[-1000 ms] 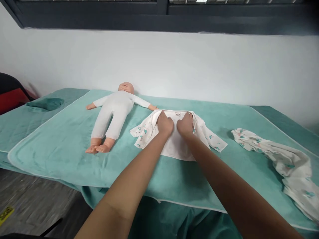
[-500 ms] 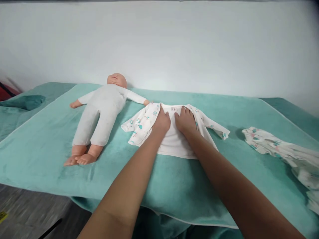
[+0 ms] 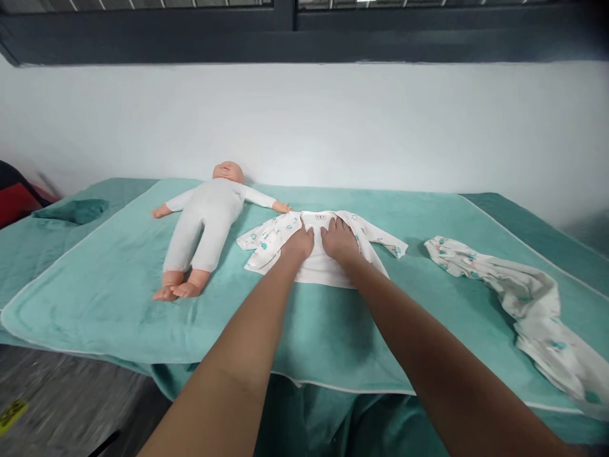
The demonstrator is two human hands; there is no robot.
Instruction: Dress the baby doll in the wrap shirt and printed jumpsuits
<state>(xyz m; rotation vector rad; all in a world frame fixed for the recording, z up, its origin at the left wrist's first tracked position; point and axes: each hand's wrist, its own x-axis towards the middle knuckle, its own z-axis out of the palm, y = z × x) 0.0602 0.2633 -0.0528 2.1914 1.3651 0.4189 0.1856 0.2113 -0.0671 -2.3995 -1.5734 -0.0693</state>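
A white baby shirt (image 3: 323,270) with a coloured print lies spread on the green cover, its front open and its sleeves out to the sides. My left hand (image 3: 299,243) rests inside the opening by the left front flap, thumb held apart, most fingers hidden under the flap's edge. Beside it, my right hand (image 3: 339,240) lies on the shirt at the right flap, fingers spread out near the collar. Left of the shirt, a baby doll (image 3: 214,203) in a white body lies on its back, one hand close to the shirt's shoulder.
Crumpled printed baby clothing (image 3: 533,292) lies to the right on the green cover (image 3: 114,285). A white wall (image 3: 333,127) rises behind, with a dark window frame (image 3: 190,41) above. A red and black item (image 3: 19,200) is at the far left.
My view has tilted up and pulled back, so the window frame and more of the clothing on the right show. Both hands stay at the shirt's open front.
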